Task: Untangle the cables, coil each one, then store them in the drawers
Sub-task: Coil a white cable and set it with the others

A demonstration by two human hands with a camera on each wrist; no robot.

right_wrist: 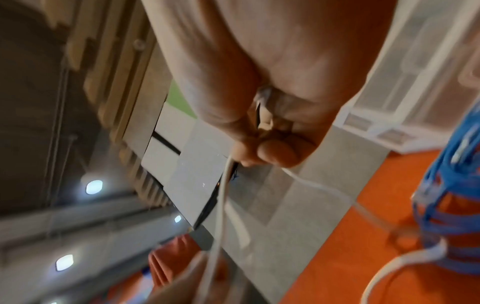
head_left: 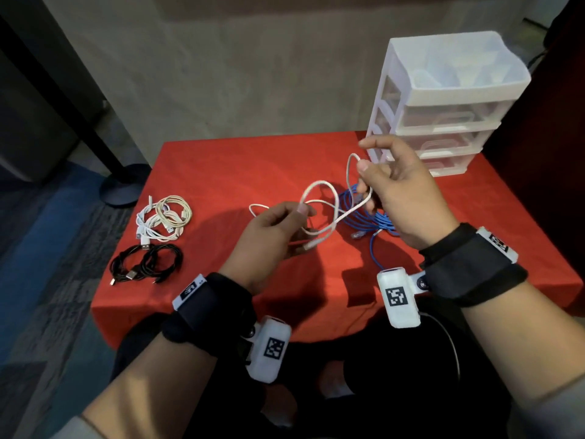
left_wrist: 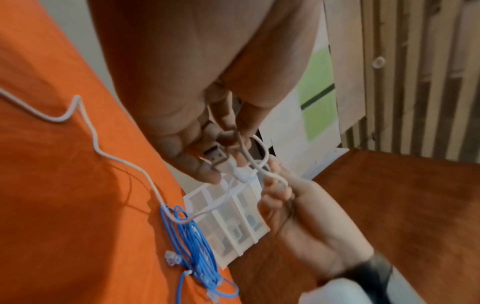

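Cables are the work here, spread over a red-clothed table (head_left: pixel 221 166): at its far right corner stands a white translucent plastic drawer tower (head_left: pixel 443 99), near its left edge lie coiled white cables (head_left: pixel 164 217) and coiled black cables (head_left: pixel 147 263), and a loose blue network cable (head_left: pixel 364 213) sits mid-table. The left hand (head_left: pixel 269 236) pinches a thin white USB cable (head_left: pixel 319 198) near its plug (left_wrist: pixel 217 156); the right hand (head_left: pixel 402 198) pinches a raised loop. That cable passes through the blue one, so pulling could tighten a snag.
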